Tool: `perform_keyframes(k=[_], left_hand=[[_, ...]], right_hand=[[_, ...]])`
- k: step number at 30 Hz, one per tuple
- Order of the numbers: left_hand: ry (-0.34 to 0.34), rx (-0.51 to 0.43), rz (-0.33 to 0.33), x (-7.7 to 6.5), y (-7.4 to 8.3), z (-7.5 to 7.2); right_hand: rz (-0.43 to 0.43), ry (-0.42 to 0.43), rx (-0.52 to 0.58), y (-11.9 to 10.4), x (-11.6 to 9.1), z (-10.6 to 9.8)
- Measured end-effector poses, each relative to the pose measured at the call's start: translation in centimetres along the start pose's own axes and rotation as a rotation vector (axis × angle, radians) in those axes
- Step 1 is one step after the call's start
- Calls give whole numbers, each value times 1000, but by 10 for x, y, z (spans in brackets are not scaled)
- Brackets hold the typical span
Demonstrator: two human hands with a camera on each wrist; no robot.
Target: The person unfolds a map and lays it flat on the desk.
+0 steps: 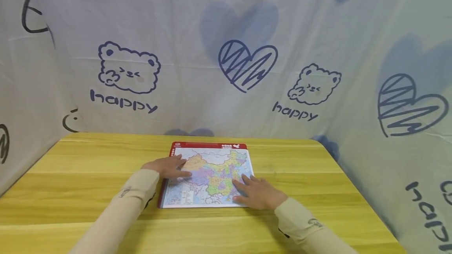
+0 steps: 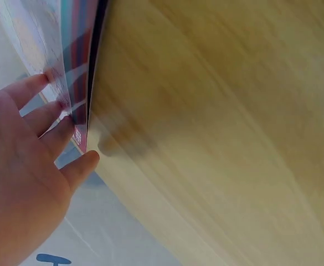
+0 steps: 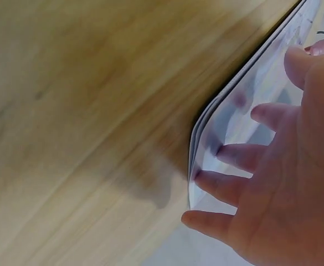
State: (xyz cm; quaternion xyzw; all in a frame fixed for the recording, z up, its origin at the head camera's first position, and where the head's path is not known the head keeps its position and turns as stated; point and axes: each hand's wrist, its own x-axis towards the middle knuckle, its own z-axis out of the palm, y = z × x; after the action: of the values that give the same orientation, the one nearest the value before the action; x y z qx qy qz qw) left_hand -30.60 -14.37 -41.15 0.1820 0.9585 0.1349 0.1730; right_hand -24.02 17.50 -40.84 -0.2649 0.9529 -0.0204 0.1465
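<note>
A colourful map of China point(image 1: 217, 169) with a red header strip lies flat on the wooden table. Over its left side my left hand point(image 1: 166, 167) rests with fingers spread. My right hand point(image 1: 260, 194) reaches across the lower right edge, fingertips on the glossy surface. In the left wrist view, fairly straight fingers lie at the map's striped edge point(image 2: 76, 55), the little finger past it. The right wrist view shows the layered, rounded corner of the map point(image 3: 203, 124) beside the extended fingers. Neither hand grips anything.
The yellow wood-grain table point(image 1: 300, 167) extends around the map on all sides. Behind it and along both sides hangs a pale curtain point(image 1: 187, 69) printed with hearts, bears and the word "happy".
</note>
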Motion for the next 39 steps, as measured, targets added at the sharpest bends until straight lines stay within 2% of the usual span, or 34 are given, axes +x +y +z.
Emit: perform_keyframes(k=[6,10,15,21,26,32,39], left_hand=[[-31,-38,7,-6,-3,-2],[-46,-65,19,-11,-6,-2],[-61,-70,44,-21,-7,-1],[-52,-72,95,-36,-11,2],[-58,-108,137,-47,-17,3],[-61,-125,156,-59,-19,6],[-33,-98,207,-78,-17,14]], right_hand=[[11,-8,-52,1,-1,-1],[33,-4,-28,5,4,-1],[48,46,1,12,13,-1],[42,74,12,15,19,-2],[55,57,44,14,25,-3],[101,27,79,14,36,-4],[130,9,138,17,44,-7]])
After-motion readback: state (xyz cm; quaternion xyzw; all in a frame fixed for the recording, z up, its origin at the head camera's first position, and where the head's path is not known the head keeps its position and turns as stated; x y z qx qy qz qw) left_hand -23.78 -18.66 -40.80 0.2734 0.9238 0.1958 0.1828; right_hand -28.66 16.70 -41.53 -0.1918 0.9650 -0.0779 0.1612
